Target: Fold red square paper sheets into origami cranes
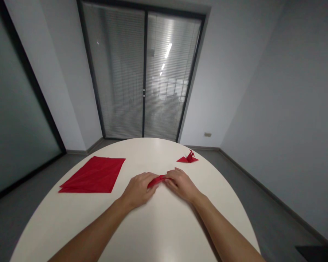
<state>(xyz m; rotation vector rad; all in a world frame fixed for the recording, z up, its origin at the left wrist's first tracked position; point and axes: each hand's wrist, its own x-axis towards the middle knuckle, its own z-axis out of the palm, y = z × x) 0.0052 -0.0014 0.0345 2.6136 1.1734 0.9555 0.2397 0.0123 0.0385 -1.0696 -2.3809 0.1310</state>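
Observation:
Between my two hands is a narrow piece of folded red paper [155, 181], low over the middle of the white table. My left hand [141, 186] grips its left end, thumb below and fingers over the top. The fingers of my right hand [180, 182] are closed on the right end, which they mostly cover. A finished red paper crane [189, 158] with spread wings stands just beyond my right hand. To the left of my left hand lies a stack of flat red paper sheets [95, 176].
The round white table [153, 233] has a curved far edge. Beyond it is a glazed partition with blinds [123, 80]. A wall socket [207, 134] sits low on the grey wall, and a dark object [318, 253] shows at the lower right corner.

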